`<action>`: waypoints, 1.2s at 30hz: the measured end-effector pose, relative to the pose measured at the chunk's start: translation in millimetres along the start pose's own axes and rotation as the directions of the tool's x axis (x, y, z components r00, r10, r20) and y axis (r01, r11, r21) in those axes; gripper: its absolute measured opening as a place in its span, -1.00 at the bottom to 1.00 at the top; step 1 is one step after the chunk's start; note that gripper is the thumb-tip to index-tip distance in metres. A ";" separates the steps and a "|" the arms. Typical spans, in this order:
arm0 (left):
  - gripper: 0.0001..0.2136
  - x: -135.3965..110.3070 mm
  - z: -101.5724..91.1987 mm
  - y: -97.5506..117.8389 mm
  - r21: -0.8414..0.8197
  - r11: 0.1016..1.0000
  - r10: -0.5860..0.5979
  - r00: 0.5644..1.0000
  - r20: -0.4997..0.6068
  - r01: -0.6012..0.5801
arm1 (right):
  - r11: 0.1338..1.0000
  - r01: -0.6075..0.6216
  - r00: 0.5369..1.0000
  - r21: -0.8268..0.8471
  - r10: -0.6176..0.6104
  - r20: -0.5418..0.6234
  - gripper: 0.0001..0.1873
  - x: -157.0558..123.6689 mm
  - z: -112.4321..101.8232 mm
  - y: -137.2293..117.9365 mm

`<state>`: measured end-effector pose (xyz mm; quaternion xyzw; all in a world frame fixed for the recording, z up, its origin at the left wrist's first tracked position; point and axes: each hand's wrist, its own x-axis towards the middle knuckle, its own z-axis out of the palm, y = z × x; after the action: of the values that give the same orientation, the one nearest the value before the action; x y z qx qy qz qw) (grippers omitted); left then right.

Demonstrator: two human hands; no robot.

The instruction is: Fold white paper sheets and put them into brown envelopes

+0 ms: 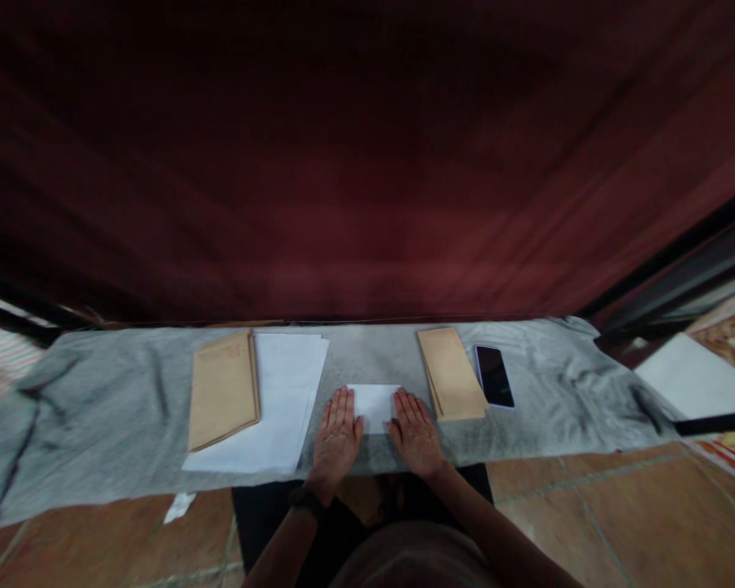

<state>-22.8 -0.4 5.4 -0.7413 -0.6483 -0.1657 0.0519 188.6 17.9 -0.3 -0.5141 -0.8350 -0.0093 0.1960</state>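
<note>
A small white folded-looking sheet of paper [376, 406] lies flat on the grey cloth in front of me. My left hand [338, 441] rests flat on its left edge, fingers stretched out and pointing away from me. On the right edge, my right hand [415, 437] lies flat too, its fingers extended. Both thumbs point inward over the paper. To the left are larger white sheets [291, 400], partly covered by a stack of brown envelopes [224, 392]. A smaller group of brown envelopes [453, 376] lies just beyond my right hand.
A grey cloth [551, 384] covers the narrow table. A smartphone [495, 376] with a dark screen lies right of the envelopes. Dark red fabric [367, 204] hangs behind the table. A scrap of white paper [180, 506] is on the tiled floor [98, 543].
</note>
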 end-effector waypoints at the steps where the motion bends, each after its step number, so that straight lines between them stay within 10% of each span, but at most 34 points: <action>1: -0.43 -0.5 -0.1 -1.1 0.002 1.000 -0.006 1.000 -0.006 0.006 | 1.000 0.001 1.000 -0.003 -0.001 0.000 -0.37 -0.2 0.0 0.6; 13: -0.38 -4.6 -1.3 0.9 0.010 0.998 -0.063 0.995 -0.071 0.064 | 1.000 -0.020 0.999 -0.020 0.020 0.028 -0.35 2.0 -8.3 -0.7; 22: -0.32 -23.0 -6.4 33.4 -0.084 0.981 0.170 0.985 -0.026 -0.172 | 0.987 0.126 0.988 0.102 -0.134 0.080 -0.45 0.6 -15.4 -31.5; 36: -0.33 -52.6 -21.9 8.9 0.023 0.998 0.054 0.995 -0.087 -0.052 | 0.991 0.134 0.990 0.022 -0.135 0.043 -0.31 -30.5 -29.8 -5.4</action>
<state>-23.6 -57.8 10.8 -0.7496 -0.6274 -0.1897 0.0924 205.4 -17.2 18.0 -0.4548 -0.8719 -0.0030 0.1813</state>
